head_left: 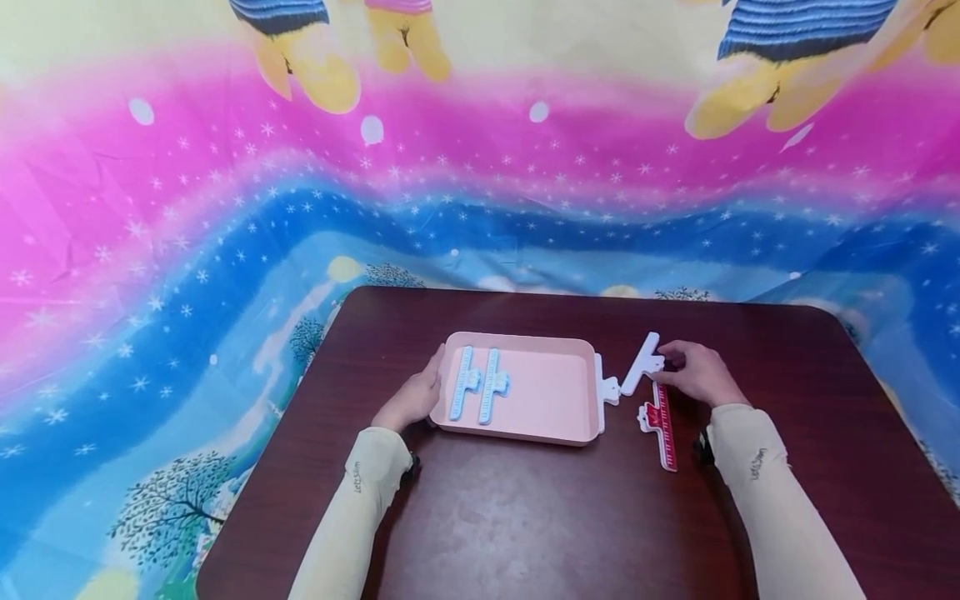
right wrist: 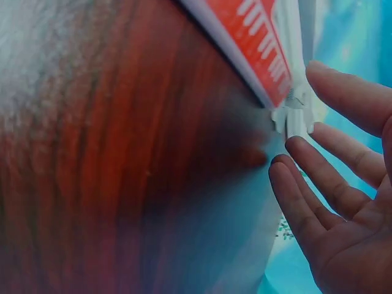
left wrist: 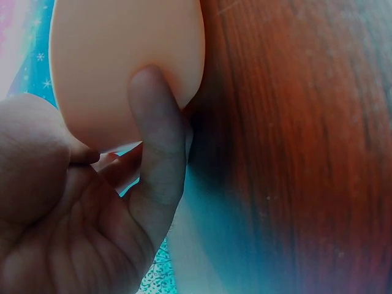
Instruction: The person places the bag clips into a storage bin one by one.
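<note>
A pink tray point(head_left: 555, 392) holds two light-blue ruler clips point(head_left: 461, 392) side by side in its left part. My left hand point(head_left: 414, 398) holds the tray's left end; in the left wrist view its thumb point(left wrist: 156, 110) lies on the outer wall point(left wrist: 122, 55). Near the tray's right side, my right hand point(head_left: 701, 372) pinches a tilted white clip point(head_left: 642, 363) by its handle. In the right wrist view, the other fingers of that hand point(right wrist: 343, 184) are spread, and the white clip point(right wrist: 294, 119) is partly hidden behind a red one.
The red ruler clip point(head_left: 663, 433) lies on the dark wooden table point(head_left: 495, 517) just in front of my right hand. Another white clip point(head_left: 610, 390) is against the tray's right wall. A patterned cloth point(head_left: 480, 167) hangs behind the table's far edge.
</note>
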`<action>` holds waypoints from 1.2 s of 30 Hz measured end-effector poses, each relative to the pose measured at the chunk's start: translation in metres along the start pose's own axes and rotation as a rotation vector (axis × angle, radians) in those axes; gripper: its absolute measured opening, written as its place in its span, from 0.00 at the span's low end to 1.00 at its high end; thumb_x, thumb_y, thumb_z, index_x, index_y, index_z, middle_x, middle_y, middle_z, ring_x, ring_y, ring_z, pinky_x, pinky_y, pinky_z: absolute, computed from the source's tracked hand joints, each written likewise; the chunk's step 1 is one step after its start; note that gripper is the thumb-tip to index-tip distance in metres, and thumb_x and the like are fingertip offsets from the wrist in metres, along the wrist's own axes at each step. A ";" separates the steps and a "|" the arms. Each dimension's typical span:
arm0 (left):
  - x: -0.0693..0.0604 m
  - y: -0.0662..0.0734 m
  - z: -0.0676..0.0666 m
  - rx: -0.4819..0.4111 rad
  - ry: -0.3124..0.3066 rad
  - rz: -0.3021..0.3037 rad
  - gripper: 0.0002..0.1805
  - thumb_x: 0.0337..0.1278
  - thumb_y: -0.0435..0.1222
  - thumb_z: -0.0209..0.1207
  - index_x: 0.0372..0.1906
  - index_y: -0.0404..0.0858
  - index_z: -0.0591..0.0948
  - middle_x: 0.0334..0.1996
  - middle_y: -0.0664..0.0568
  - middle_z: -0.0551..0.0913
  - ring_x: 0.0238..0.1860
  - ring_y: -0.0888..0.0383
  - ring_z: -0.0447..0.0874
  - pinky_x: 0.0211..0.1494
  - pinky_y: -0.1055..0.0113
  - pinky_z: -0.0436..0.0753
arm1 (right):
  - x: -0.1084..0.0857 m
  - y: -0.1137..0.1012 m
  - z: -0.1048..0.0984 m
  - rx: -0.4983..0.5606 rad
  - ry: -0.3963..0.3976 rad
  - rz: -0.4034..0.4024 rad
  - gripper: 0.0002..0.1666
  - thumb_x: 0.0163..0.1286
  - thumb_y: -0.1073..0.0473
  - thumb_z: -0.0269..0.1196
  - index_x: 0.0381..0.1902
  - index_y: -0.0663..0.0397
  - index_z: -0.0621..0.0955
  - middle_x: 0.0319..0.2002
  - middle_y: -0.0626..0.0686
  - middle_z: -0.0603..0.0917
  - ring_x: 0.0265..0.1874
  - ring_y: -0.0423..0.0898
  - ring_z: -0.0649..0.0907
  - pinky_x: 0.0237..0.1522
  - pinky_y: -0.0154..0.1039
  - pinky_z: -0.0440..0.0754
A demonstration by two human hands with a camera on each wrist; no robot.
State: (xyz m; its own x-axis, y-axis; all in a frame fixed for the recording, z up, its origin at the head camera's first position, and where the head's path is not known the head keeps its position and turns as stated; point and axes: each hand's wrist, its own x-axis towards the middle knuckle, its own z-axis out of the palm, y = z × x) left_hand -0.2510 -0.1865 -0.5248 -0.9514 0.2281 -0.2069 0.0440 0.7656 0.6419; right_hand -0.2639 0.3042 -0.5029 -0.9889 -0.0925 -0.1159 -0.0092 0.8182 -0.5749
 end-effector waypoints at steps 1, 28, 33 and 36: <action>0.000 0.000 0.000 0.000 -0.002 -0.001 0.33 0.85 0.40 0.35 0.86 0.46 0.41 0.81 0.40 0.59 0.69 0.45 0.73 0.75 0.49 0.70 | 0.000 0.001 0.001 -0.002 -0.002 0.007 0.37 0.67 0.53 0.72 0.67 0.69 0.75 0.60 0.75 0.78 0.57 0.70 0.78 0.60 0.67 0.77; -0.001 0.001 0.000 0.035 0.030 0.054 0.32 0.84 0.36 0.35 0.85 0.40 0.45 0.76 0.34 0.67 0.58 0.43 0.82 0.68 0.50 0.77 | 0.005 0.003 0.007 0.013 0.050 0.011 0.33 0.69 0.56 0.71 0.64 0.70 0.75 0.56 0.75 0.80 0.54 0.69 0.80 0.56 0.66 0.80; -0.001 0.001 0.000 0.029 0.033 0.047 0.32 0.84 0.37 0.35 0.85 0.41 0.45 0.78 0.36 0.65 0.65 0.43 0.77 0.73 0.50 0.72 | 0.003 0.002 0.005 0.049 0.093 0.001 0.34 0.69 0.58 0.71 0.66 0.70 0.74 0.55 0.74 0.79 0.52 0.68 0.82 0.54 0.64 0.83; 0.000 0.001 0.001 0.029 0.035 0.045 0.32 0.84 0.37 0.35 0.85 0.42 0.45 0.77 0.36 0.66 0.64 0.43 0.78 0.72 0.50 0.73 | 0.002 0.003 0.005 0.085 0.117 0.002 0.34 0.70 0.58 0.70 0.67 0.70 0.73 0.56 0.73 0.78 0.52 0.67 0.83 0.53 0.62 0.84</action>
State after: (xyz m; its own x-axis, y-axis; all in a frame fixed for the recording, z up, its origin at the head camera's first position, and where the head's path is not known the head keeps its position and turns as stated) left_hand -0.2510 -0.1855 -0.5247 -0.9585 0.2413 -0.1520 0.0950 0.7725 0.6279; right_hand -0.2657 0.3041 -0.5088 -0.9995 -0.0201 -0.0250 0.0006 0.7670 -0.6416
